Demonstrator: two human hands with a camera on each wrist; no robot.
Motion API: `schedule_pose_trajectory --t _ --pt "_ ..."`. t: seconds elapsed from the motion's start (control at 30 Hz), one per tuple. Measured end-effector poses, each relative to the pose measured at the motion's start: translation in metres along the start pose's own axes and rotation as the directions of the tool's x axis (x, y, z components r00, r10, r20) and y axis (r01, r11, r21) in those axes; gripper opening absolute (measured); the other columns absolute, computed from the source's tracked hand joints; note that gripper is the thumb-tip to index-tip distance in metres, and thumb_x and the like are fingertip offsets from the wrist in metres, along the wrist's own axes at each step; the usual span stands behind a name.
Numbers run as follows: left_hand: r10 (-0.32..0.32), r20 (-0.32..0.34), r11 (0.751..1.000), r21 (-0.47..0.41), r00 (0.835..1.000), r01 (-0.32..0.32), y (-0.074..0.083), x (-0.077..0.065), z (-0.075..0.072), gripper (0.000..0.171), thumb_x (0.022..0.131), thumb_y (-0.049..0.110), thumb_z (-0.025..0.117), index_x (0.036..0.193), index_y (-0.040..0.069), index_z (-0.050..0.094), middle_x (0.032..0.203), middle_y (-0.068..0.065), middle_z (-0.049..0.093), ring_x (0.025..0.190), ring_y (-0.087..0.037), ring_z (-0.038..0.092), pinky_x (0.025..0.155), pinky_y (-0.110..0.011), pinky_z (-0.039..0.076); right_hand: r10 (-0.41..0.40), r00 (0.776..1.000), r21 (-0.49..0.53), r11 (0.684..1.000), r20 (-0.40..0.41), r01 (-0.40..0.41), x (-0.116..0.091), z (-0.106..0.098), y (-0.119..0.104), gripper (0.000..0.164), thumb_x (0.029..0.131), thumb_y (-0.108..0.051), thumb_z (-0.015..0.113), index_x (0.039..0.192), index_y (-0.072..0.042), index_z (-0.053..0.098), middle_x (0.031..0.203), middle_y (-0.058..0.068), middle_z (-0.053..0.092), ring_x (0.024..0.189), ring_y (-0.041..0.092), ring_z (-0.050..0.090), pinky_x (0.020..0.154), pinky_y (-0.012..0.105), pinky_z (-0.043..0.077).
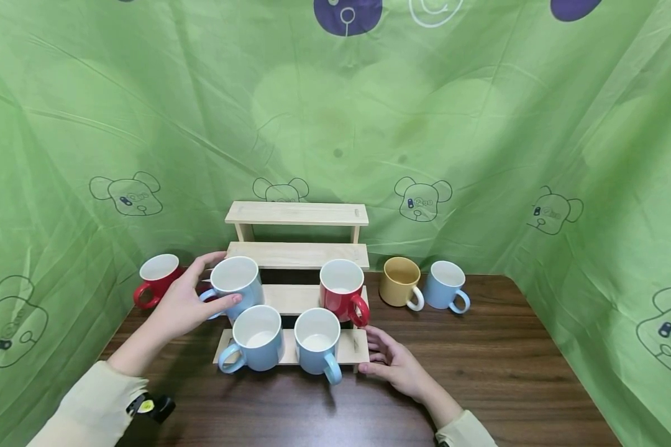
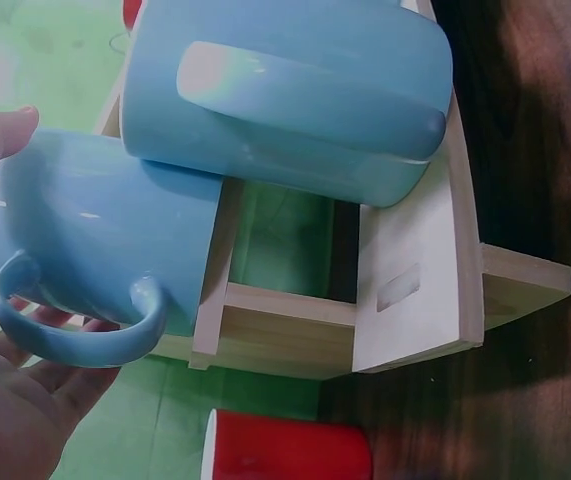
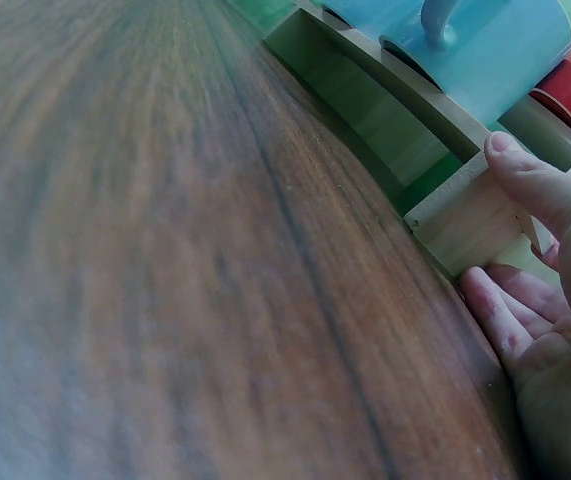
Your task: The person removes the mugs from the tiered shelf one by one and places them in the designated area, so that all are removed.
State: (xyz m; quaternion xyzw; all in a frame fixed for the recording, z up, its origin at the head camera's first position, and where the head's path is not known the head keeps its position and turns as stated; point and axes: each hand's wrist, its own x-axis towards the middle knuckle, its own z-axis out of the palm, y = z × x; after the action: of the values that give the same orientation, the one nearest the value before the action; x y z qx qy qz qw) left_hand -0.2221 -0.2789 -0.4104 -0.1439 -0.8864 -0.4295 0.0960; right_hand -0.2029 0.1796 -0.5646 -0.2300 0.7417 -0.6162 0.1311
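Note:
A stepped wooden display rack [image 1: 296, 256] stands on the table, with mugs on its two lower steps. My left hand [image 1: 187, 298] holds a light blue mug [image 1: 237, 279] at the left of the second step, thumb across its front and fingers behind it; in the left wrist view its handle [image 2: 80, 340] points toward the palm. My right hand [image 1: 394, 363] grips the right end of the lowest step, thumb [image 3: 525, 180] at the front corner. Two more light blue mugs [image 1: 257, 338] sit on that step. Behind them, a red mug [image 1: 341, 288] occupies the second step's right end.
Left of the rack, another red mug [image 1: 159, 279] stands on the brown wooden table [image 1: 481, 372]. To the right are a yellow mug [image 1: 398, 282] with a white handle and a light blue mug [image 1: 444, 285]. Green printed fabric [image 1: 335, 124] hangs around the back and sides.

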Motion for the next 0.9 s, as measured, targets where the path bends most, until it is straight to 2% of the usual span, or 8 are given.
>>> schedule_pose_trajectory --t 0.17,0.3,0.57,0.63,0.8,0.9 --pt "-0.01 0.0 1.0 0.019 1.0 0.01 -0.0004 -0.0005 0.0009 0.094 0.089 0.031 0.095 0.165 0.015 0.042 0.146 -0.013 0.062 0.119 -0.039 0.072 0.091 -0.017 0.054 0.004 1.0 0.001 1.0 0.001 -0.004 -0.0003 -0.0001 0.0001 0.077 0.099 -0.01 0.082 0.163 -0.002 0.041 0.149 0.025 0.061 0.127 0.023 0.068 0.103 0.033 0.059" --pt "-0.016 -0.007 0.999 0.044 1.0 0.017 -0.0002 -0.0008 0.0018 0.093 0.089 0.034 0.095 0.165 0.016 0.043 0.143 -0.013 0.065 0.12 -0.037 0.072 0.092 -0.022 0.055 -0.007 1.0 0.0 1.0 0.004 0.007 -0.0002 0.0 0.0014 0.076 0.1 -0.009 0.081 0.163 -0.001 0.041 0.149 0.028 0.061 0.127 0.029 0.068 0.103 0.033 0.059" --pt "-0.004 -0.047 0.997 0.079 0.999 0.008 0.0004 -0.0005 0.0062 0.09 0.087 0.036 0.096 0.162 0.019 0.048 0.138 -0.01 0.069 0.122 -0.029 0.065 0.099 -0.051 0.051 -0.028 1.0 0.002 1.0 0.002 0.028 0.0005 -0.0001 0.0037 0.075 0.1 -0.008 0.08 0.163 0.001 0.041 0.148 0.03 0.061 0.128 0.038 0.067 0.103 0.033 0.059" --pt "-0.002 -0.057 0.997 0.077 0.998 0.006 0.0001 -0.0003 0.0075 0.09 0.086 0.036 0.096 0.161 0.018 0.049 0.138 -0.009 0.069 0.122 -0.028 0.064 0.099 -0.051 0.05 -0.031 1.0 0.004 1.0 0.003 0.031 0.0006 0.0 0.0038 0.075 0.1 -0.007 0.08 0.163 0.001 0.04 0.148 0.03 0.061 0.128 0.037 0.067 0.103 0.033 0.059" --pt "-0.006 -0.071 0.997 0.071 0.997 0.011 -0.001 0.0001 0.0093 0.088 0.086 0.036 0.097 0.159 0.018 0.051 0.136 -0.008 0.07 0.121 -0.025 0.063 0.097 -0.039 0.049 -0.038 0.999 0.008 0.999 0.003 0.038 0.0005 0.0 0.0037 0.076 0.1 -0.007 0.08 0.164 0.001 0.04 0.147 0.03 0.061 0.128 0.034 0.067 0.103 0.033 0.059" --pt "-0.009 -0.078 0.997 0.071 0.997 0.014 -0.0012 0.0002 0.0097 0.087 0.086 0.036 0.097 0.158 0.018 0.053 0.135 -0.007 0.071 0.12 -0.024 0.063 0.095 -0.037 0.049 -0.038 0.999 0.008 0.999 0.003 0.038 0.0003 -0.0001 0.0038 0.076 0.1 -0.007 0.08 0.164 0.001 0.04 0.147 0.029 0.061 0.129 0.034 0.066 0.104 0.033 0.058"
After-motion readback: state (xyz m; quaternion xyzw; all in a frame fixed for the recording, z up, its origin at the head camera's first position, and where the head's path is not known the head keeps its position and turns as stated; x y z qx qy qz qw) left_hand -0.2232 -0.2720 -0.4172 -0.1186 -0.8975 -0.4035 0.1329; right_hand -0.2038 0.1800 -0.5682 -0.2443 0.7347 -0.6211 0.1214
